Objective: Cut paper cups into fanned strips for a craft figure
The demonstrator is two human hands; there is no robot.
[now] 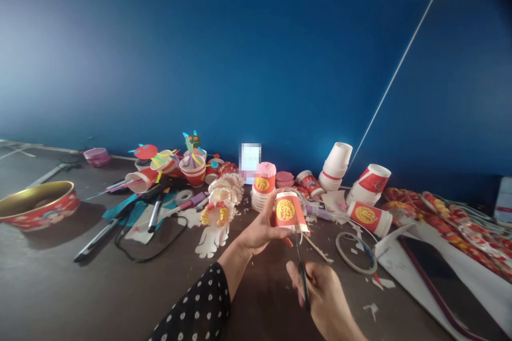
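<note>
Head-worn camera, looking forward and down from behind near edge of table (80, 287). Faces across table toward blue partition (200, 64), which fills upper half of frame and meets far table edge mid-frame. Left hand (258, 229) and right hand (324, 298) close to lens, bottom centre. Wide view takes in table left and right of hands.

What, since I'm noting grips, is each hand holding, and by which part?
Left hand: a red paper cup, around its side. Right hand: scissors, by the handles.
</note>
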